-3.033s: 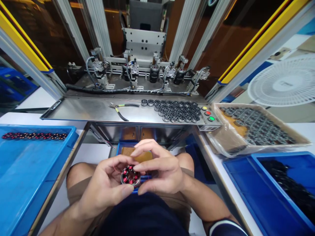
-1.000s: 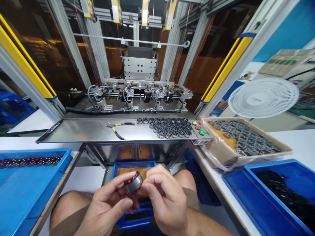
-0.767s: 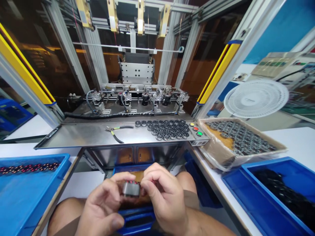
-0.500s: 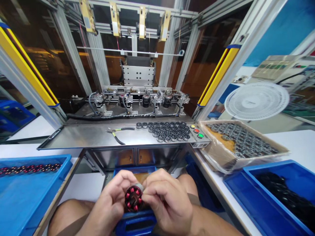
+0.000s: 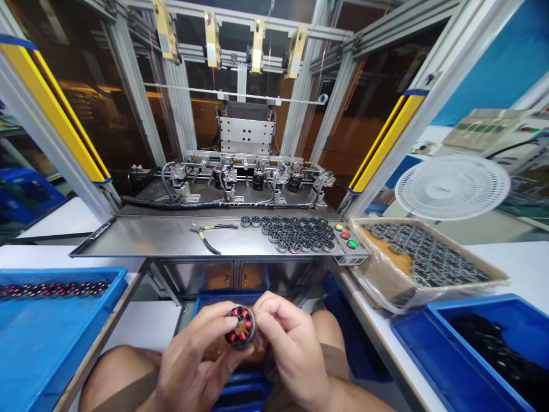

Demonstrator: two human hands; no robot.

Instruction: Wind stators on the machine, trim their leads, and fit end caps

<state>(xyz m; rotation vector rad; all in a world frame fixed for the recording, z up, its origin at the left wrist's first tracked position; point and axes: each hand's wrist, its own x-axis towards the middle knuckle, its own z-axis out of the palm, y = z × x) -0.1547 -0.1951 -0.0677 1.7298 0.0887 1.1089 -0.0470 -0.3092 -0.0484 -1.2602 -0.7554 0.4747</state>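
Note:
My left hand grips a motor stator, a dark ring with red wire coils on its inner teeth, with the thumb and fingers at its rim. The open face of the ring is turned up toward me. Close against its right side is my right hand, thumb and forefinger pinched together. Whatever lies between those fingertips is too small to make out. Both hands are above my lap, over a blue crate.
Ahead stands a winding machine with a steel shelf bearing cutting pliers, rows of bare stator cores and push buttons. Left is a blue tray of wound stators; right, a carton, a blue bin and a fan.
The stator has risen slightly and moved right, its face tilted more upward. My left thumb and fingers now spread around its rim. My right hand stays pinched at its right side.

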